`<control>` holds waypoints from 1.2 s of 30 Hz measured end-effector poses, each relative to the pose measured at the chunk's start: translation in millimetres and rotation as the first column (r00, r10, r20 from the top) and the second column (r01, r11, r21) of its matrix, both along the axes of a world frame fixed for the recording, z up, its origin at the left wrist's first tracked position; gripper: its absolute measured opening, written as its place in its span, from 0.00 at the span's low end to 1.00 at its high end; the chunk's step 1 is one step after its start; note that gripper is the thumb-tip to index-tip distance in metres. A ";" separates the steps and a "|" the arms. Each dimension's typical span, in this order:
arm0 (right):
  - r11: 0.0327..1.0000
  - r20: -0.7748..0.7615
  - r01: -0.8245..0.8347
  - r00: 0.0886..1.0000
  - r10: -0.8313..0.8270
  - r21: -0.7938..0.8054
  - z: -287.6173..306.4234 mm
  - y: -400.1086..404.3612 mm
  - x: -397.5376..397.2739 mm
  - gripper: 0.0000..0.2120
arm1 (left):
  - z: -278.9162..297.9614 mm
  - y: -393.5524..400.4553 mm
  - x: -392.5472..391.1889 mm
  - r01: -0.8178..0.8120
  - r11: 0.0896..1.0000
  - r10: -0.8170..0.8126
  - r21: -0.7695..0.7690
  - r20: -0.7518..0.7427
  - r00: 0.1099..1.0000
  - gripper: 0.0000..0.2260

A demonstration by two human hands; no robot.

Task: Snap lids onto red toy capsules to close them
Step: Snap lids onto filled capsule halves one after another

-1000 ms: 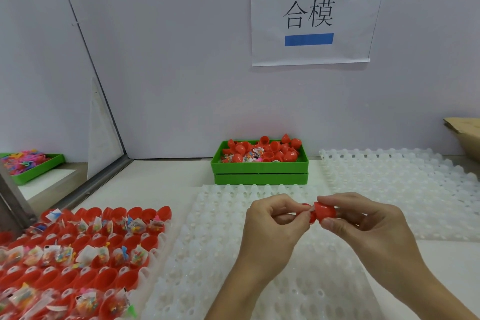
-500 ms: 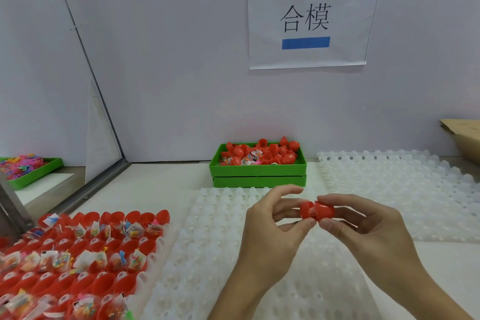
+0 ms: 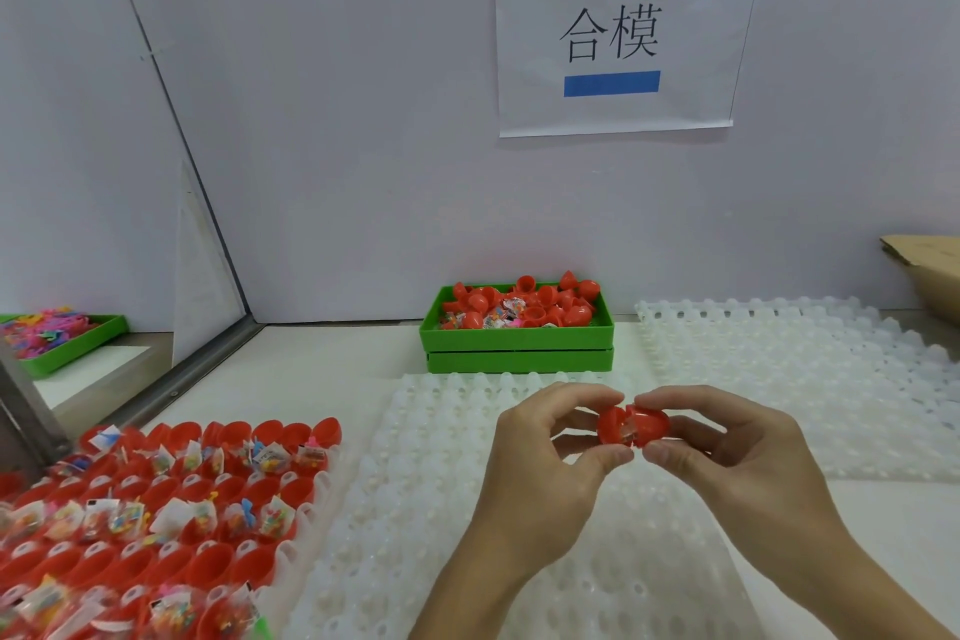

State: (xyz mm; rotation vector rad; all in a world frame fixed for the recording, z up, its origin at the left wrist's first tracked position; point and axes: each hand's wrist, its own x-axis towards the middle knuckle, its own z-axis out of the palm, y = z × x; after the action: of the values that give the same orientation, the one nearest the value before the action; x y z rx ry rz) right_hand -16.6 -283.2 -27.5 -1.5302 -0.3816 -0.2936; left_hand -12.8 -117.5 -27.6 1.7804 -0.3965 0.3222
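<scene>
Over the white dimpled tray (image 3: 441, 509) I hold one red toy capsule between both hands. My left hand (image 3: 540, 463) pinches the red lid (image 3: 612, 426) on the left side. My right hand (image 3: 737, 452) pinches the red capsule body (image 3: 653, 424) on the right side. The two halves meet at an angle, with a gap at the seam where a small packet shows inside. At the lower left, a tray holds several open red capsule halves (image 3: 156, 509), many with toy packets in them.
A green bin (image 3: 519, 335) of loose red lids and packets stands at the back against the wall. A second white dimpled tray (image 3: 805, 369) lies at the right. A cardboard box (image 3: 930, 270) sits at the far right, a green tray of coloured toys (image 3: 57, 333) at the far left.
The lid in my left hand has come against the capsule body in my right hand; the halves now touch at an angle. Both hands stayed in the same place above the tray.
</scene>
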 end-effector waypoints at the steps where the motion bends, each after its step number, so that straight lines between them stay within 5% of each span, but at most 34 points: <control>1: 1.000 0.000 0.001 1.000 -0.001 -0.001 -0.1 0.5 -0.3 0.22 | -0.2 -0.3 0.2 -0.001 1.000 0.001 -0.018 -0.003 1.000 0.16; 12: 1.000 -0.022 -0.015 1.000 0.015 0.001 6.8 0.9 -6.5 0.15 | 0.6 -0.4 0.2 0.072 0.986 -0.080 -0.150 -0.050 0.996 0.15; 28: 0.998 -0.031 0.034 0.999 -0.036 -0.049 8.6 4.7 -9.6 0.18 | -3.5 0.7 1.4 0.038 0.999 -0.038 -0.011 -0.012 0.999 0.17; 36: 0.997 -0.042 0.070 0.997 -0.071 -0.020 11.0 8.9 -12.8 0.13 | 4.6 3.0 -2.5 0.051 0.997 -0.054 -0.063 -0.040 0.998 0.12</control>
State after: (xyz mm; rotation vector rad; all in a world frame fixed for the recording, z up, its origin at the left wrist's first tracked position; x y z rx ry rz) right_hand -29.4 -274.4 -16.6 -1.5679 -0.2981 -0.3133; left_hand -15.2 -114.5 -23.0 1.7100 -0.3991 0.2574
